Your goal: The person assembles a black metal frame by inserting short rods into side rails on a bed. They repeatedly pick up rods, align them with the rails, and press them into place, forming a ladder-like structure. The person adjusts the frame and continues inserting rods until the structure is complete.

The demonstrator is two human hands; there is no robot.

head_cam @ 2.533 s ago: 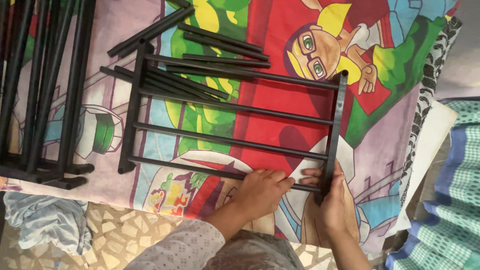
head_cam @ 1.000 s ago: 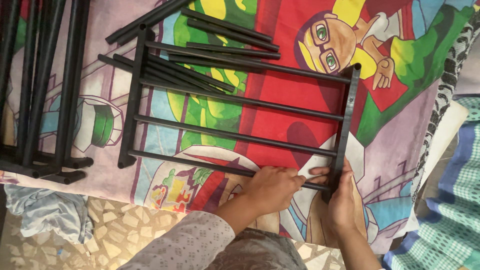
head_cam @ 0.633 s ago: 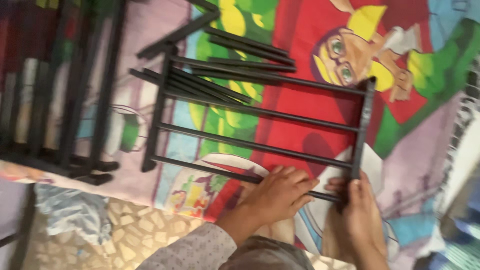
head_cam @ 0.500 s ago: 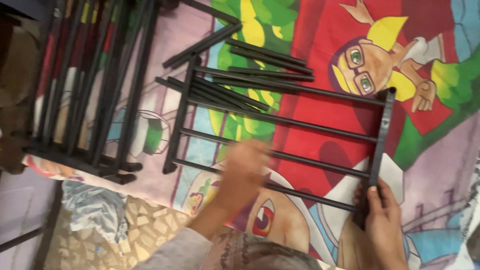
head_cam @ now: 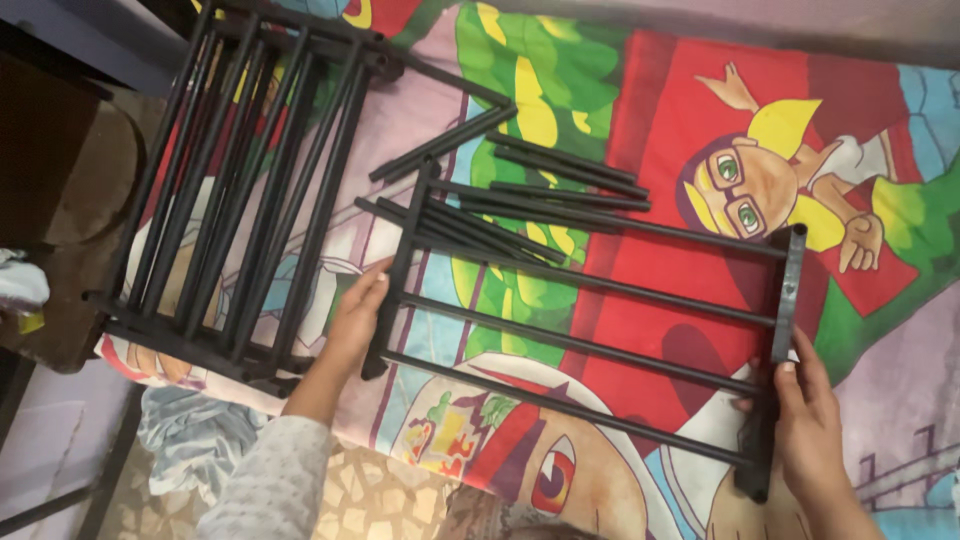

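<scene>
A black rack frame (head_cam: pixel 580 345) with several parallel rods lies flat on a cartoon-print bedsheet (head_cam: pixel 650 120). My left hand (head_cam: pixel 352 322) rests against the frame's left side bar (head_cam: pixel 402 262), fingers stretched along it. My right hand (head_cam: pixel 805 425) grips the lower end of the right side bar (head_cam: pixel 790 290). Several loose black rods (head_cam: pixel 560 175) lie under and just beyond the frame's far edge.
A stack of assembled black rack frames (head_cam: pixel 240 200) sits at the left on the sheet, close to my left hand. A crumpled light cloth (head_cam: pixel 190 435) lies on the patterned floor (head_cam: pixel 380 490) below. Dark wooden furniture (head_cam: pixel 60 170) stands at far left.
My left hand left the near rod beside my right hand and moved across to the frame's left side bar. My right hand stayed on the right bar. The view shifted left.
</scene>
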